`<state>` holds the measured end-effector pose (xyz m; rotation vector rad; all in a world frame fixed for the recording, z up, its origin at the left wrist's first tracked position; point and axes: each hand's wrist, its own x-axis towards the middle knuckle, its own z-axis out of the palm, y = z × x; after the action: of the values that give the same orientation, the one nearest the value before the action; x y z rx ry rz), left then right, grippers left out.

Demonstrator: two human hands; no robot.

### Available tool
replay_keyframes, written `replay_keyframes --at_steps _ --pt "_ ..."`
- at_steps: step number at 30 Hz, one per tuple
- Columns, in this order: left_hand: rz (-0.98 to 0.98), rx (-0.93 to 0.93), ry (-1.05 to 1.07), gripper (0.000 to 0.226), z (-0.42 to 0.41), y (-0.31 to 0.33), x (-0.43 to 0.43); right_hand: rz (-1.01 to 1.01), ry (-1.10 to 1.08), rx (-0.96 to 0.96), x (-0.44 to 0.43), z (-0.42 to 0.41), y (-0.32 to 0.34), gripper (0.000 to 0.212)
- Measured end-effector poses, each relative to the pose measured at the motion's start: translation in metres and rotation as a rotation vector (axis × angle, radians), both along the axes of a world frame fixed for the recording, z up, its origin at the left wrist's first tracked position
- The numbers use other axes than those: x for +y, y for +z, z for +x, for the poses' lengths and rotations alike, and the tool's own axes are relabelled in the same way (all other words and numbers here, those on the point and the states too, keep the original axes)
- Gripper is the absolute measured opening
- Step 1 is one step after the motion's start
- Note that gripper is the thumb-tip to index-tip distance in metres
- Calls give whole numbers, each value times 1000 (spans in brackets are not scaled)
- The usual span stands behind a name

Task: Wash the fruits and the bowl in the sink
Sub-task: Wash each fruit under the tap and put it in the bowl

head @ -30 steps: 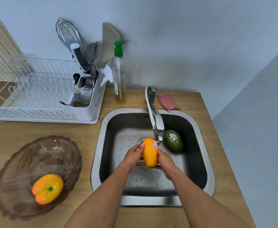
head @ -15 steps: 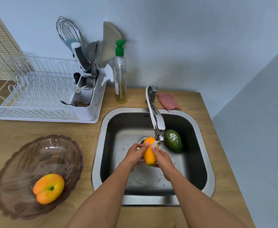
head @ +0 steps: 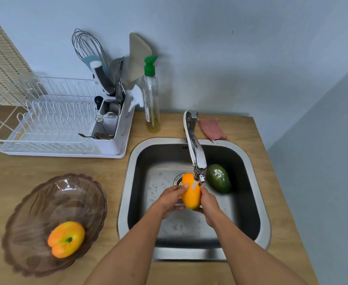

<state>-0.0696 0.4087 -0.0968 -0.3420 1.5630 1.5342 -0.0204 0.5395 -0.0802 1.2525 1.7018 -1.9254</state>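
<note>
Elongated orange-yellow mango (head: pixel 191 192) is held upright over the stainless steel sink (head: pixel 258 204), just under the chrome tap (head: pixel 195 151) spout, near the drain. A thin stream of water hits its upper right side.

Left hand (head: pixel 170 199) grips the mango's left side, fingers (head: pixel 181 187) curled onto it. Right hand (head: pixel 208 200) presses the right side, thumb up near the stream. Both hands are closed around the same fruit, touching it.

Dark green avocado-shaped fruit (head: pixel 218 177) lies on the sink floor just right of the tap spout, wet patch on top, apart from both hands.

Smoky brown translucent scalloped bowl (head: pixel 35 202) sits on the wooden desk (head: pixel 8 171) left of the sink. 1 round orange-yellow peach-like fruit (head: pixel 66 239) lies inside it, toward the near side.

Behind the bowl: white wire dish rack (head: pixel 51 124) on a white tray, with a cutlery holder at its right end carrying a whisk (head: pixel 86 46) and other utensils. Clear soap bottle with green pump (head: pixel 151 93) stands between rack and tap. Pink cloth (head: pixel 211 129) lies on the desk just right of the tap base.
</note>
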Motion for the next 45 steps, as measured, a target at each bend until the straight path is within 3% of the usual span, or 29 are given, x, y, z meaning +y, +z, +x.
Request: replay_keyframes --at_steps 7,20,26,35,45 --pt "-95 98 138 56 3 5 6 33 121 81 6 2 4 26" --pt "-138 83 194 48 23 19 25 51 311 123 26 13 6 39" --pt "-144 67 176 49 21 20 21 55 246 100 20 12 0 24" --pt "-152 127 103 60 18 8 13 66 145 53 6 20 -3 31" --pt "-194 261 174 43 -12 27 -33 -144 181 98 -39 10 3 42"
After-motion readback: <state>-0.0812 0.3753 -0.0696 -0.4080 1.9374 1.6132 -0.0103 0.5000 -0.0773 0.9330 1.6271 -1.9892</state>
